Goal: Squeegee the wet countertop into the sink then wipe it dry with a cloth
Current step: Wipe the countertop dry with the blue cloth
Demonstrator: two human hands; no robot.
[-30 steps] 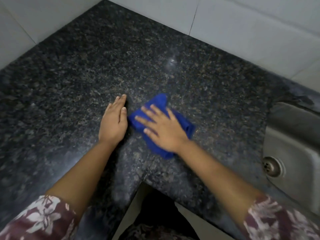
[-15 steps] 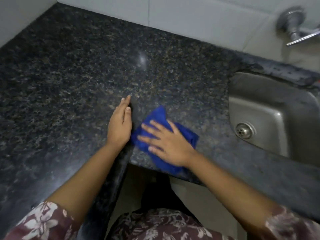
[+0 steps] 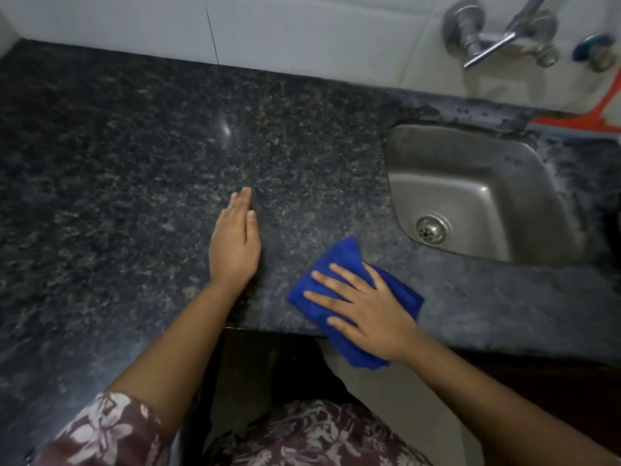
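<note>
A folded blue cloth (image 3: 339,260) lies on the dark speckled granite countertop (image 3: 117,163), at its front edge just left of the steel sink (image 3: 470,183). My right hand (image 3: 366,307) presses flat on the cloth with fingers spread, and part of the cloth hangs over the front edge. Resting flat on the bare counter to the left of the cloth is my left hand (image 3: 233,243), fingers together and holding nothing. An orange-red tool (image 3: 578,119), partly cut off by the frame, lies behind the sink at the far right.
The sink has a round drain (image 3: 431,229) near its front left corner. A metal tap (image 3: 487,42) sticks out of the white tiled wall above it. The counter forms an L, with an inner corner below my left forearm.
My right hand has slid the cloth to the right along the front edge, toward the sink and away from my left hand. The view has swung right, showing the sink and tap.
</note>
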